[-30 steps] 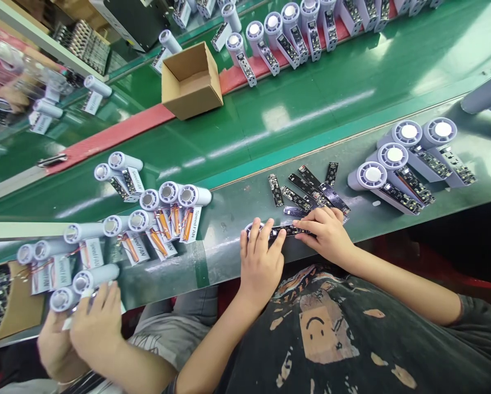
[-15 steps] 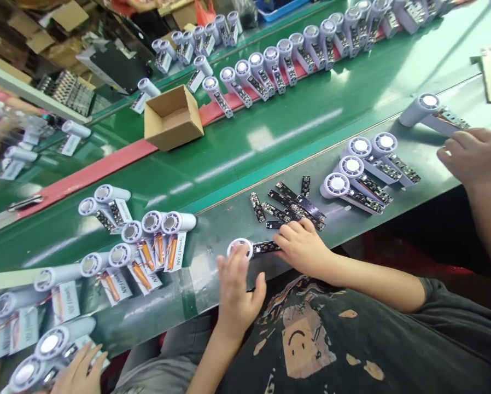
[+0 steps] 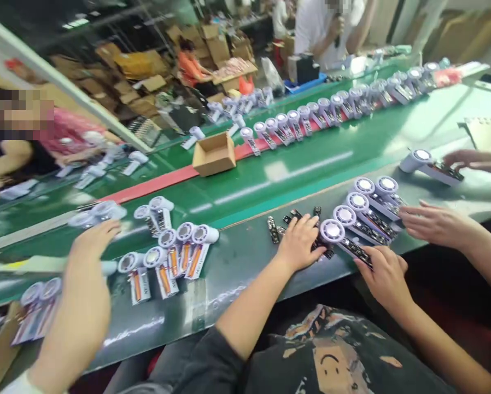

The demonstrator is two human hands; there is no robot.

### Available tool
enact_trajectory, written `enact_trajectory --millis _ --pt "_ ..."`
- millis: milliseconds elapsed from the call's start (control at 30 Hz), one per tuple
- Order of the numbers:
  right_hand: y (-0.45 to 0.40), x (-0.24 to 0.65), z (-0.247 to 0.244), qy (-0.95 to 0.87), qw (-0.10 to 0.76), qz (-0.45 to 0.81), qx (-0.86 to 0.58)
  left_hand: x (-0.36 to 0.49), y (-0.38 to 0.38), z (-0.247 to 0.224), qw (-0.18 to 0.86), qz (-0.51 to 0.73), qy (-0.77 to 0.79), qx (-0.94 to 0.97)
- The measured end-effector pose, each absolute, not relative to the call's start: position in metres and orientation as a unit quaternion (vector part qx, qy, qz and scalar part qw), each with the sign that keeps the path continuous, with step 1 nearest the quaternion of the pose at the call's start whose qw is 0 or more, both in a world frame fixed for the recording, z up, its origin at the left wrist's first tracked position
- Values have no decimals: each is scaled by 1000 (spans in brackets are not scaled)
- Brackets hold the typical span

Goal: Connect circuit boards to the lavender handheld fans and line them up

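My left hand [image 3: 298, 243] rests with its fingers spread on a loose pile of black circuit-board strips [image 3: 273, 230], and the pile lies mostly under it. A white handheld fan [image 3: 332, 231] stands just to the right of that hand, with a black strip board [image 3: 355, 253] attached. My right hand [image 3: 383, 279] is at the board's far end, and its fingertips reach that end. I cannot tell whether it grips the board. Several more white fans with boards [image 3: 364, 185] lie close beyond the first.
A co-worker's hand [image 3: 440, 224] reaches in from the right, and another hand [image 3: 473, 160] lies by a fan [image 3: 415, 161]. Another hand [image 3: 87, 284] covers labelled fans [image 3: 167, 262] at left. Beyond lie a green conveyor belt [image 3: 303, 175] and a cardboard box [image 3: 214, 154].
The view has tilted up. The fan and its board have moved from left of the pile to its right, and my hands have swapped places. A co-worker's hand has come closer.
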State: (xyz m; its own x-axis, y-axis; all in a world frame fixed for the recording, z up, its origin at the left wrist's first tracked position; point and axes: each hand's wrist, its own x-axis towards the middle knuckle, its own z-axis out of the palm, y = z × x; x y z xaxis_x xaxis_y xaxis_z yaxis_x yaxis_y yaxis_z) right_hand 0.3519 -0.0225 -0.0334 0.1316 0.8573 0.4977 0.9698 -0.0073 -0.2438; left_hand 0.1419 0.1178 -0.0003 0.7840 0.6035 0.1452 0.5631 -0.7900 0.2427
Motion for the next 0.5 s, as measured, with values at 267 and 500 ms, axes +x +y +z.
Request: enact_trajectory --millis 267,500 --pt "2 351 -53 -653 248 -93 -709 138 125 -13 134 92 403 900" --pt "27 332 -34 -633 234 -53 -736 96 92 -39 -9 167 416 894"
